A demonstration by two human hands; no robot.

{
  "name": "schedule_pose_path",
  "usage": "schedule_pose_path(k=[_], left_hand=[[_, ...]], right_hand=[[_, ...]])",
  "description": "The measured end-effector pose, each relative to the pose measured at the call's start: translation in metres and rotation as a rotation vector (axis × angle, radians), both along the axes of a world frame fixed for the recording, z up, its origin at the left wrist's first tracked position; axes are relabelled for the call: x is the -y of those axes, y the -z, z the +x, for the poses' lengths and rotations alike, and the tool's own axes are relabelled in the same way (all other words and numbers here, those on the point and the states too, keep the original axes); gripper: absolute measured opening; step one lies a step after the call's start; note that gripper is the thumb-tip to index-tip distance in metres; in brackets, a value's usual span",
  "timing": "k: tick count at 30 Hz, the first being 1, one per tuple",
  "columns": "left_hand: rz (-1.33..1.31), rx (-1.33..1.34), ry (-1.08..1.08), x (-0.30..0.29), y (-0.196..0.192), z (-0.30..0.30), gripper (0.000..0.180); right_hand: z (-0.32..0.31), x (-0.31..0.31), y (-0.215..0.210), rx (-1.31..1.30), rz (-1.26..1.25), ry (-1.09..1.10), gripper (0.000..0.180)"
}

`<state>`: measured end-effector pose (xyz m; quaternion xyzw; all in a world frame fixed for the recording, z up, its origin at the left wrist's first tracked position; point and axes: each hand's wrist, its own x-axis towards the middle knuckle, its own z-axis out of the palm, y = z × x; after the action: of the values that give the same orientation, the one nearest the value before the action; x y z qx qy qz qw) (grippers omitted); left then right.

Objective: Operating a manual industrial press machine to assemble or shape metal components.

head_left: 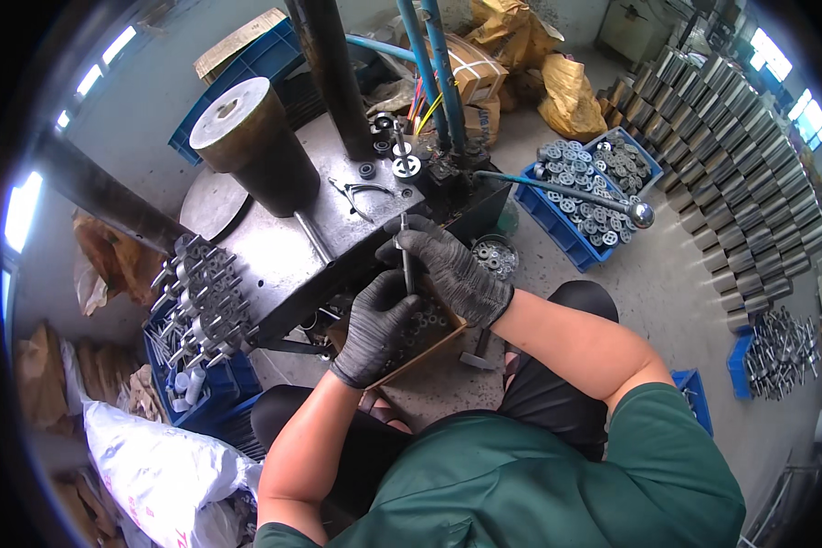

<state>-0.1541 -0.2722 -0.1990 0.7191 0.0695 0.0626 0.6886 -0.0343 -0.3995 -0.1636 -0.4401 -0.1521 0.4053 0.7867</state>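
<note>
**A rod [408, 274] between two gloved hands, its length pointing away from our lap**

We have a slim metal rod in both hands, just off the near edge of the metal bench [347, 237]. Its long axis runs almost straight up and down in the view, one end toward our body, the other toward the bench parts. It leans very slightly, the far tip a touch to the left.

Our left hand [377, 327] grasps the near end, thumb and fingers closed around it. Our right hand [452, 267] comes in from the right and pinches the rod higher up, with a short bright tip showing past the fingers. So the rod lies to the upper right of the left hand and on the left side of the right hand; the right is nearer the far tip. We cannot tell how firmly either one grips, since the gloves hide the contact.

Past that tip, on the bench, sits a pale spoked wheel [405, 166], nearly in line with the rod but apart from it. The pliers [361, 195] lie to its left, nearer us. Below our hands we see a box [420, 353] with small rings inside.
</note>
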Motion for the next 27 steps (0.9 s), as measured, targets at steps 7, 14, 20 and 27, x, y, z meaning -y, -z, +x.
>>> schedule_pose_path(k=[7, 14, 20, 27], left_hand=[[-0.05, 0.119, -0.168, -0.002, 0.022, 0.0, 0.036], [0.194, 0.177, -0.298, -0.015, -0.008, 0.002, 0.03], [0.366, 0.357, -0.654, -0.084, 0.0, 0.014, 0.026], [0.531, 0.23, -0.914, -0.159, 0.038, 0.023, 0.027]], right_hand=[[-0.004, -0.005, 0.006, 0.165, 0.019, 0.039, 0.022], [0.019, -0.003, -0.019, 0.174, -0.007, -0.021, 0.031], [0.042, -0.05, -0.047, 0.784, 0.208, 0.378, 0.036], [0.104, -0.071, 0.037, 0.634, -0.484, 0.032, 0.035]])
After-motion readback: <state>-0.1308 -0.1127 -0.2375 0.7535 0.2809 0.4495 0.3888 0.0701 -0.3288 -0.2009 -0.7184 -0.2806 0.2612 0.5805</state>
